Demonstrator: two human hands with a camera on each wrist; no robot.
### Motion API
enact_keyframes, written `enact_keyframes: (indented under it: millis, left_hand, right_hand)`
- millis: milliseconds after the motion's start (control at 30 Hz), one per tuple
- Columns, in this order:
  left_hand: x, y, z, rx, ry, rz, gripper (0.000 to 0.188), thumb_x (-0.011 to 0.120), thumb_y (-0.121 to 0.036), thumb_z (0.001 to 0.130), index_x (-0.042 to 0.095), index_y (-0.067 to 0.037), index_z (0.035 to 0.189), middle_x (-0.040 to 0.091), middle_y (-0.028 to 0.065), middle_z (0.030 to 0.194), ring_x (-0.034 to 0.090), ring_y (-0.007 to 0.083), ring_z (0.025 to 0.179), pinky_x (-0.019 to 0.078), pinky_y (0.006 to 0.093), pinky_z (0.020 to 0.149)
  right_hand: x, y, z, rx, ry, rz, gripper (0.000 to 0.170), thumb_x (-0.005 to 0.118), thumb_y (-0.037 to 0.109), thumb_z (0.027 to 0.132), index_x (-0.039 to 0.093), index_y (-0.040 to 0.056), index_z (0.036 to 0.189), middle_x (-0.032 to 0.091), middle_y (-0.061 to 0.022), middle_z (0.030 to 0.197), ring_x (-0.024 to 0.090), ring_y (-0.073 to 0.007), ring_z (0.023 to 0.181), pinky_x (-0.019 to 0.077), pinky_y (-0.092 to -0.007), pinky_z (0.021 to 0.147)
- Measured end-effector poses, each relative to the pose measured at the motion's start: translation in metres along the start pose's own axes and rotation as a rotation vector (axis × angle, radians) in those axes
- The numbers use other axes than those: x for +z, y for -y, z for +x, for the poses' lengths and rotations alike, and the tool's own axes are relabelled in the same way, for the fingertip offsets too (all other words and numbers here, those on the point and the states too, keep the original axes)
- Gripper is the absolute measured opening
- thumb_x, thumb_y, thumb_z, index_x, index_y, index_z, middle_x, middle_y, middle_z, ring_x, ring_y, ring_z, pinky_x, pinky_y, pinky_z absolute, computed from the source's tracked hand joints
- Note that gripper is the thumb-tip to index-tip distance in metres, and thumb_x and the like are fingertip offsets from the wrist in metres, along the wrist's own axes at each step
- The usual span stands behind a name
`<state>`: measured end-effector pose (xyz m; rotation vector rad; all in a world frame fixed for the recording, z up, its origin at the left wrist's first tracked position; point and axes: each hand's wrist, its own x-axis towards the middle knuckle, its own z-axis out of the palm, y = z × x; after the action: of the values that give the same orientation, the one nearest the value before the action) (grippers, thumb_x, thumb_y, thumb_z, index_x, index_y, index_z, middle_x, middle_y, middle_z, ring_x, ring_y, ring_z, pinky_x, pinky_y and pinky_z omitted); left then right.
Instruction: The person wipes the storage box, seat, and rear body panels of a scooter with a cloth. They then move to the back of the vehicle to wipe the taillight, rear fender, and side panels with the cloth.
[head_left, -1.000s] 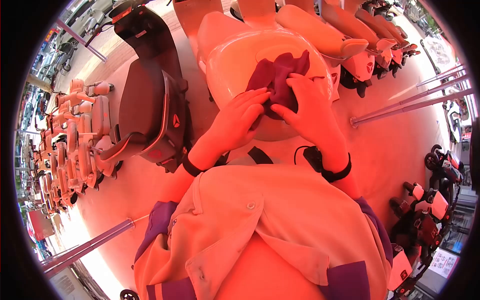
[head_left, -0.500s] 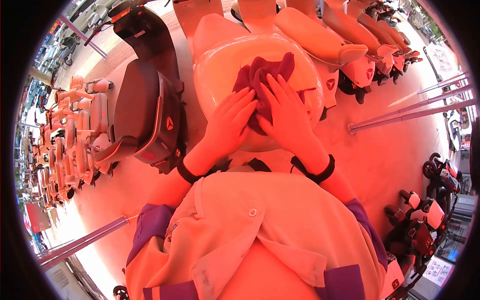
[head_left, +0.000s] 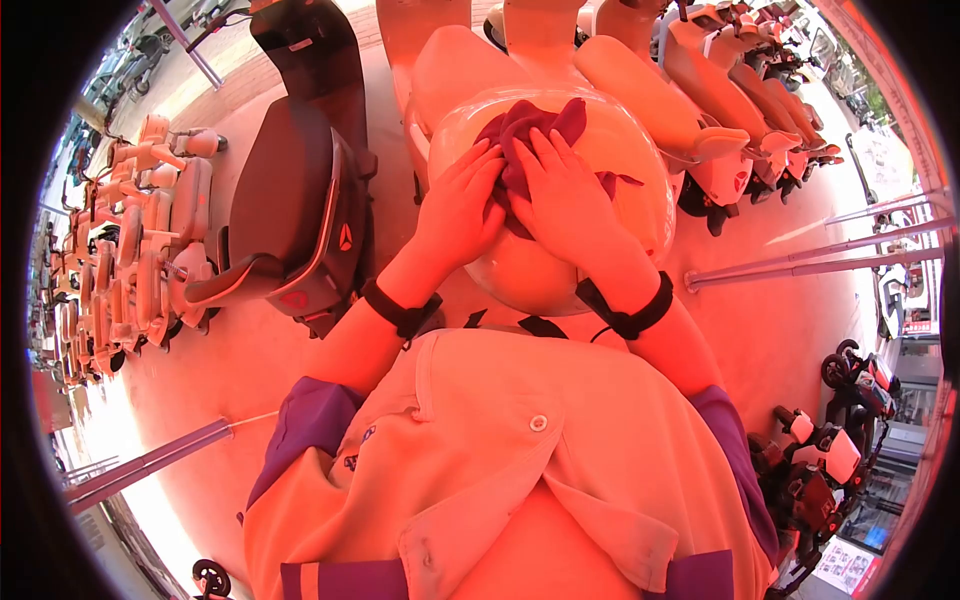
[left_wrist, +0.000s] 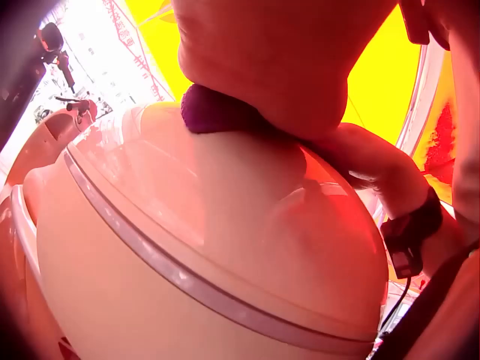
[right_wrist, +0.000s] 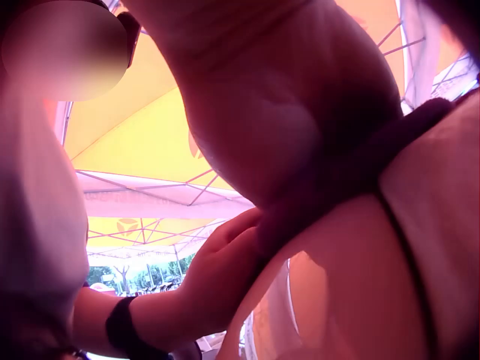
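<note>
A dark purple-red cloth point(head_left: 530, 120) lies bunched on the glossy rounded top box point(head_left: 630, 235) of a scooter. My left hand point(head_left: 462, 205) rests on the cloth's left side, fingers extended and pointing away from me. Beside it, my right hand point(head_left: 570, 205) presses the cloth with its fingers nearly straight, covering much of it. In the left wrist view a fold of the cloth point(left_wrist: 214, 112) shows between the left palm and the smooth lid point(left_wrist: 202, 217). From the right wrist, the cloth point(right_wrist: 330, 199) appears flattened under the right hand point(right_wrist: 277, 112).
A black scooter point(head_left: 285, 190) stands close on the left. Pale scooters point(head_left: 690, 125) line up at the far right, and more point(head_left: 150, 240) stand farther left. Metal poles point(head_left: 800, 268) cross low on the right. Dark small vehicles point(head_left: 815, 460) stand at the lower right.
My fingers, bent around the gathered cloth a second ago, have straightened and lie flatter on it. Hands and cloth have shifted towards the far left part of the lid. The head view has swung slightly.
</note>
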<state>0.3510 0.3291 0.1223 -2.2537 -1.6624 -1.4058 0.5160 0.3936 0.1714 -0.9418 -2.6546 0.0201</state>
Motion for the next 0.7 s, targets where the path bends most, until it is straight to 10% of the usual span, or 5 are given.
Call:
enact_keyframes:
  millis: [700]
  left_hand:
    - [-0.011,0.061,-0.002,0.055,0.001,-0.11,0.057,0.063,-0.006,0.074,0.052,0.007,0.128,0.053,0.0223,0.136,0.045,0.0392,0.134,0.037,0.0482,0.112]
  right_hand:
    - [-0.003,0.041,0.054,0.152,0.292,-0.158,0.07,0.063,0.03,0.089,0.036,0.0084,0.15,0.032,-0.0222,0.154,0.028,-0.0402,0.145,0.0287,-0.053,0.115]
